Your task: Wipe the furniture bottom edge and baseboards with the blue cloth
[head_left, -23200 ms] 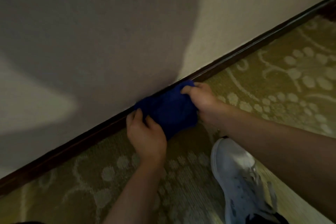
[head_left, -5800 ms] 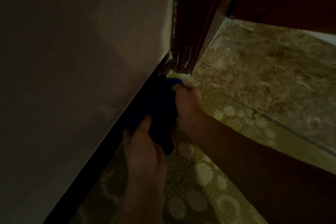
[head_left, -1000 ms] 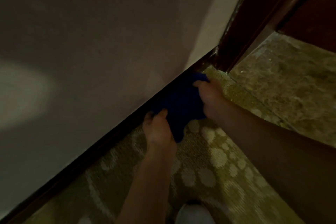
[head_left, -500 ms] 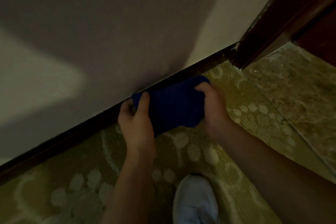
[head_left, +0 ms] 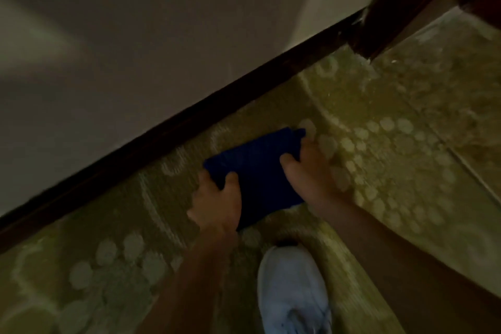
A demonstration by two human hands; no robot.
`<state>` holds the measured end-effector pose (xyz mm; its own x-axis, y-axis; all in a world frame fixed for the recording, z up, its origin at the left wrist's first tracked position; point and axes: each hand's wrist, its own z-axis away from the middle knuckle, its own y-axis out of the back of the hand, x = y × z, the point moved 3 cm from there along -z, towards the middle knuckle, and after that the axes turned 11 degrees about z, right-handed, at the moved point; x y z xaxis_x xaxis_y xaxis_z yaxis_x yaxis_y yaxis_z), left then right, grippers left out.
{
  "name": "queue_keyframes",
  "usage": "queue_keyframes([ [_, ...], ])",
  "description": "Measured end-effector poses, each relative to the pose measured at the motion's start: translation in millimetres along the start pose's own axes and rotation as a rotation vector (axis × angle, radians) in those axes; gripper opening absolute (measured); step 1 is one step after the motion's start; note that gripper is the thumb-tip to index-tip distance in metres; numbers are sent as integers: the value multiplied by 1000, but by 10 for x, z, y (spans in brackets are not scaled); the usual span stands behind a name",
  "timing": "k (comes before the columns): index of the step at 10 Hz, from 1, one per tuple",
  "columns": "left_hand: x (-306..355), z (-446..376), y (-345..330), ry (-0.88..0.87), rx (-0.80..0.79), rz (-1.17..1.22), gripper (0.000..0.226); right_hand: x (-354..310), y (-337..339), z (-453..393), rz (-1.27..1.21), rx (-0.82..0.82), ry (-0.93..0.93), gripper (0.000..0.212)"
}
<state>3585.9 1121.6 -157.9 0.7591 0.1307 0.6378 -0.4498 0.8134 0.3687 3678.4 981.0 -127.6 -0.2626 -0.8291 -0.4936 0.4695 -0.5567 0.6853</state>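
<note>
The blue cloth (head_left: 257,171) is folded and held between both hands above the patterned carpet, clear of the wall. My left hand (head_left: 217,203) grips its near left edge. My right hand (head_left: 309,171) grips its right edge. The dark baseboard (head_left: 189,116) runs diagonally from lower left to upper right, a short gap beyond the cloth. The frame is dim and slightly blurred.
A pale wall (head_left: 135,35) rises above the baseboard. A dark wooden door frame (head_left: 401,8) meets the baseboard at the upper right. My white shoe (head_left: 292,287) stands on the green patterned carpet (head_left: 393,144) just below the cloth.
Both hands have pulled the cloth off the baseboard and back toward me; half a second ago it was pressed against the baseboard.
</note>
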Motion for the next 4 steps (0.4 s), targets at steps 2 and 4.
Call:
queue_keyframes([
  [2,87,55,81,100,-122,275,72,-164,-69,82,180,43,-19,42],
  [4,553,538,476,-40,-7,131,50,-433,127,397,328,-250,-114,61],
])
